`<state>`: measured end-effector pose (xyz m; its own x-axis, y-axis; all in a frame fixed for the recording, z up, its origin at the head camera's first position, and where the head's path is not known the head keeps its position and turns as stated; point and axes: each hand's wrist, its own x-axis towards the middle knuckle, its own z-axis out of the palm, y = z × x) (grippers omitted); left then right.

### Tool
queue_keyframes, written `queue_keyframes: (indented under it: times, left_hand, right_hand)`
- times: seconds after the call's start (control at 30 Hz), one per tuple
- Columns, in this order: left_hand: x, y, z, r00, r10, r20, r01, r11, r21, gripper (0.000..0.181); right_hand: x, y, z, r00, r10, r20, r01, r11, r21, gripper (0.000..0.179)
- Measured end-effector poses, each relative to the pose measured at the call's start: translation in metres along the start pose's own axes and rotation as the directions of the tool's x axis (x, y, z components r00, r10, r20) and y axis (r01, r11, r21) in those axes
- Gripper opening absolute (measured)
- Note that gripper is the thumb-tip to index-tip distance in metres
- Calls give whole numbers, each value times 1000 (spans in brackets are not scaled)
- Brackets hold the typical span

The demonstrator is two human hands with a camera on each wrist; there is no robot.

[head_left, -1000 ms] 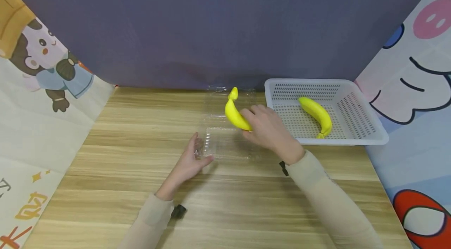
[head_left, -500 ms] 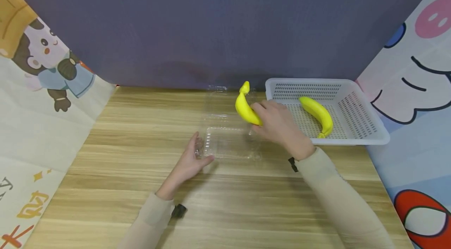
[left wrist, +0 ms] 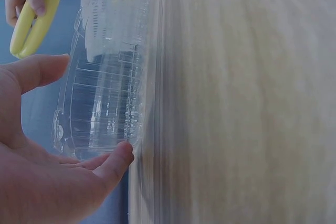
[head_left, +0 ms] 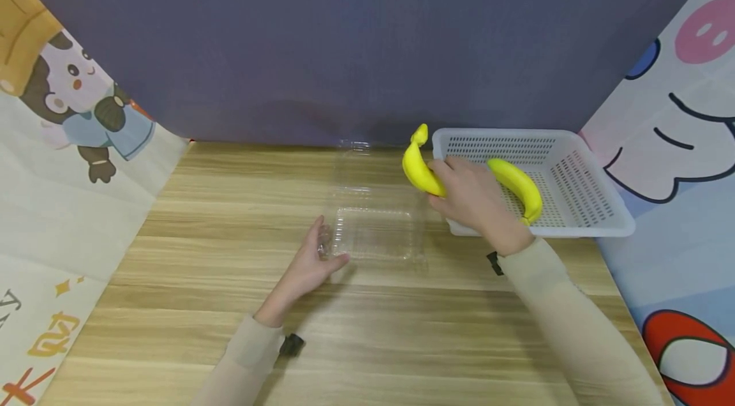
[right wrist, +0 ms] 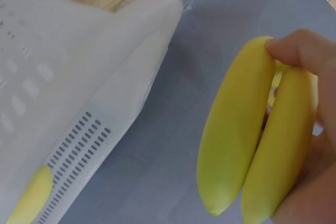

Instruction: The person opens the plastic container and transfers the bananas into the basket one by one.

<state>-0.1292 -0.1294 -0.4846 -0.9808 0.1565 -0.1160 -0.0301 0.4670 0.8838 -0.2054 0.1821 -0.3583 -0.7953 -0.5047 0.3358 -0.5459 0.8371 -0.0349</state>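
In the head view my right hand [head_left: 467, 195] grips a bunch of yellow bananas [head_left: 422, 170], raised over the basket's left end. The right wrist view shows two of these bananas [right wrist: 236, 124] side by side, the thumb pressing near their upper ends. A clear plastic clamshell box [head_left: 339, 233] lies on the table with its lid [head_left: 351, 166] folded back toward the wall. My left hand [head_left: 304, 272] rests at the box's left side, fingertips [left wrist: 125, 153] touching its corner and thumb apart. Another yellow banana [head_left: 519, 189] lies in the white basket [head_left: 623, 225].
The perforated basket stands at the table's back right, just right of the clear box. A grey-blue wall [head_left: 356, 42] closes off the back of the wooden table [head_left: 230, 202]. Cartoon-printed sheets [head_left: 51, 202] hang at both sides.
The right hand has carried the bananas from over the clear box to the right and back, up to the basket's left end. The left hand and box have stayed put.
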Motion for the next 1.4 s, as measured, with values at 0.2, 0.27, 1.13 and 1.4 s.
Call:
queue_keyframes:
  times: [0.2, 0.27, 1.13, 1.4]
  left_hand:
    - [0, -1, 0, 1000, 3, -1, -3, 1000, 1, 106]
    - [0, -1, 0, 1000, 7, 0, -7, 1000, 2, 106]
    - [-1, 1, 1, 1000, -24, -13, 24, 999, 22, 105]
    - [-2, 1, 1, 1000, -10, -10, 10, 1000, 13, 104]
  right_hand:
    - [-3, 9, -4, 998, 45, 39, -46, 999, 24, 47]
    - [-4, 12, -5, 998, 54, 40, -55, 998, 30, 46]
    - [-16, 46, -8, 977, 200, 74, -205, 976, 67, 38]
    - [-20, 56, -5, 974, 211, 77, -216, 975, 60, 37]
